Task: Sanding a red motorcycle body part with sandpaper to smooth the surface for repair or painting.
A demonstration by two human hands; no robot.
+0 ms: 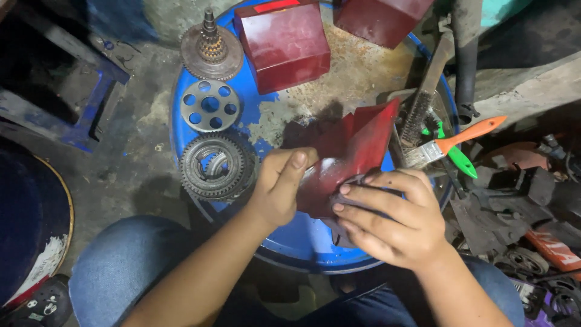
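1. Red painted metal panel [357, 154] is held above the near edge of the blue drum top [302, 236].
2. Left hand [279, 184] clamps the panel's left edge.
3. Right hand [387, 218] presses a dark cloth [357, 188] against its lower face.
4. Three gears [212, 106] lie along the drum's left edge; an orange-handled brush [451, 144] rests at its right edge.

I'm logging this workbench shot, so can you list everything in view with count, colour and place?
drum top: one, blue, rust-worn, centre
boxes: two, dark red, far side of the drum
gears: three, grey and rusty, left edge of the drum
red sheet: one, glossy red, centre
wire brush: one, grey, right side
paintbrush: one, orange handle, right side
green handle: one, under the paintbrush
scrap parts: several, dark, floor at right
left hand: gripping the sheet's left edge
right hand: pressing a dark pad on the sheet
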